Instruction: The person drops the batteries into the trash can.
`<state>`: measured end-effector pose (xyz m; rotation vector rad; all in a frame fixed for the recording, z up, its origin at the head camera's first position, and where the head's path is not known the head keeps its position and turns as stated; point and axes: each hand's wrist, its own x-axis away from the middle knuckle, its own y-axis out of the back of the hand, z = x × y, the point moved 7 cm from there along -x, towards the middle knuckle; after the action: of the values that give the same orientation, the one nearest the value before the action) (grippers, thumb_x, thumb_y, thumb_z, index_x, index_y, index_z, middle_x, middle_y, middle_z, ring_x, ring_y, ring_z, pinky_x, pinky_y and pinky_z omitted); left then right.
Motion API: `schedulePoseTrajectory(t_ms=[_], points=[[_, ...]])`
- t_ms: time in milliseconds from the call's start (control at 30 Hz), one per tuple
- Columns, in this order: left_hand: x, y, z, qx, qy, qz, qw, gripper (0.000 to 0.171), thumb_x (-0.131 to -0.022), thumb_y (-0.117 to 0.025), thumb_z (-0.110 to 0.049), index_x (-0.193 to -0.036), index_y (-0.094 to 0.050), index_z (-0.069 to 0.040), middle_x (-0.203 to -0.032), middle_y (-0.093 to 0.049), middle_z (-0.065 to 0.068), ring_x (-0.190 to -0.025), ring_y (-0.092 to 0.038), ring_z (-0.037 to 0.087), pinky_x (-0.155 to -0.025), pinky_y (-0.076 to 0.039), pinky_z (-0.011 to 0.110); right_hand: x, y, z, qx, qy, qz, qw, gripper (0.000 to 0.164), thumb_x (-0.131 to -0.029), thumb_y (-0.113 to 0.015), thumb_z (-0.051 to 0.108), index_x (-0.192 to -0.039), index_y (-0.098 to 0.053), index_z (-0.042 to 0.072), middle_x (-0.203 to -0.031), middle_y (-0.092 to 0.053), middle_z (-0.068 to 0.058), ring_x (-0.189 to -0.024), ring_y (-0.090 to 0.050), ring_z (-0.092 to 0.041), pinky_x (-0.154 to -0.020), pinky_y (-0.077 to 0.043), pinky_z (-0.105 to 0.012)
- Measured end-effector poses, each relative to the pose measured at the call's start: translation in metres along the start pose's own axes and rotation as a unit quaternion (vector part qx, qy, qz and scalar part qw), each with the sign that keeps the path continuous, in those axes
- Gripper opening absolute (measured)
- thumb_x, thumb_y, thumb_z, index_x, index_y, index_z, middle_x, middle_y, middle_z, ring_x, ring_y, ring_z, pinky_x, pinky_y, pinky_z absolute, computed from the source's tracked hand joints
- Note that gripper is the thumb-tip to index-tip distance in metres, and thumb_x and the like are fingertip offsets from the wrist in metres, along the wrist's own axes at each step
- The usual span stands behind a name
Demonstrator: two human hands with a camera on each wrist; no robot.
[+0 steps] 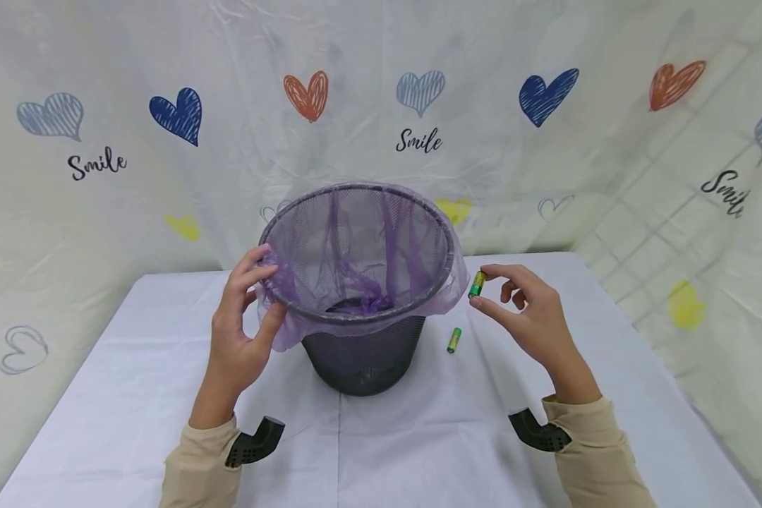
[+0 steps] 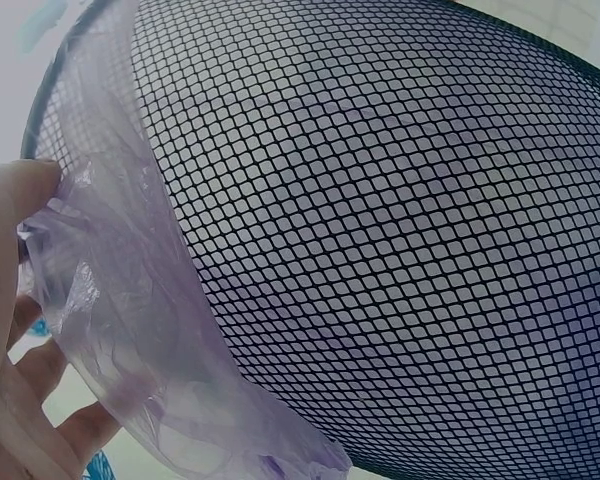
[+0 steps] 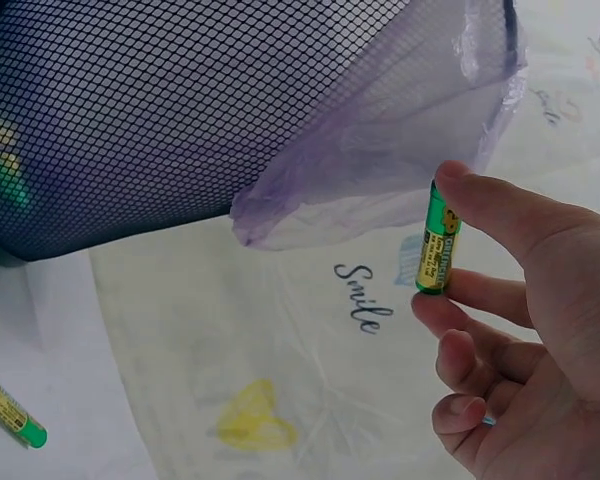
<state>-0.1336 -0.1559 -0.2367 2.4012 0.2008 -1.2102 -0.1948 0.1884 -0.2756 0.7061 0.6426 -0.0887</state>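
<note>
A black mesh wastebasket [image 1: 362,363] tilts towards me, with a thin purple plastic bag [image 1: 441,300] lining it and folded over the rim. My left hand [image 1: 241,324] grips the basket's left rim through the bag, thumb near the front and fingertips over the edge. To the right of the basket, my right hand [image 1: 533,314] pinches a small green and yellow battery [image 3: 438,238] by its two ends, between thumb and fingers. Another such battery [image 1: 454,340] lies on the table just right of the basket. Green and yellow shapes [image 3: 5,165] show through the mesh in the right wrist view.
The basket stands on a table with a white cloth [image 1: 146,339]. Behind and at the sides hangs a pale sheet [image 1: 362,42] printed with hearts and "Smile". A black bracket [image 1: 254,441] sits on each wrist, over beige sleeves [image 1: 200,469].
</note>
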Motion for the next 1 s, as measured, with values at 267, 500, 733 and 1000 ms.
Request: schedulePoseTrajectory(t_ms=[267, 500, 733, 1000], points=[[-0.001, 0.001, -0.002, -0.001, -0.001, -0.001, 1.0000, 0.038, -0.087, -0.054, -0.011, -0.118, -0.046, 0.010, -0.136, -0.041, 0.025, -0.128, -0.041, 0.032, -0.092, -0.040, 0.017, -0.005, 0.009, 0.031, 0.006, -0.001, -0.006, 1.000, 0.042, -0.068, -0.076, 0.003, -0.109, -0.063, 0.004, -0.095, -0.060, 0.002, -0.068, -0.043, -0.005, -0.058, -0.034, -0.022], [0.000, 0.001, -0.002, -0.004, 0.004, 0.001, 1.0000, 0.037, -0.086, -0.054, -0.008, -0.118, -0.046, 0.010, -0.136, -0.041, 0.025, -0.128, -0.041, 0.031, -0.092, -0.040, 0.017, -0.006, 0.012, 0.037, 0.001, 0.015, -0.014, 1.000, 0.042, -0.068, -0.076, 0.003, -0.108, -0.063, 0.004, -0.094, -0.060, 0.001, -0.067, -0.043, -0.006, -0.058, -0.031, -0.012], [0.002, 0.001, -0.001, 0.005, 0.001, -0.002, 1.0000, 0.037, -0.086, -0.055, -0.007, -0.118, -0.046, 0.010, -0.136, -0.041, 0.025, -0.128, -0.041, 0.031, -0.091, -0.041, 0.018, -0.010, 0.014, 0.045, -0.001, 0.024, -0.024, 0.999, 0.040, -0.068, -0.076, 0.003, -0.106, -0.064, 0.005, -0.093, -0.060, 0.001, -0.065, -0.041, -0.007, -0.058, -0.029, -0.014], [0.001, 0.001, -0.001, 0.003, -0.001, -0.001, 1.0000, 0.037, -0.087, -0.054, -0.009, -0.118, -0.046, 0.011, -0.136, -0.041, 0.025, -0.128, -0.041, 0.031, -0.091, -0.041, 0.018, -0.014, 0.017, 0.054, -0.007, 0.032, -0.033, 0.999, 0.039, -0.069, -0.075, 0.003, -0.106, -0.064, 0.004, -0.092, -0.061, -0.001, -0.066, -0.041, -0.005, -0.058, -0.030, -0.016]])
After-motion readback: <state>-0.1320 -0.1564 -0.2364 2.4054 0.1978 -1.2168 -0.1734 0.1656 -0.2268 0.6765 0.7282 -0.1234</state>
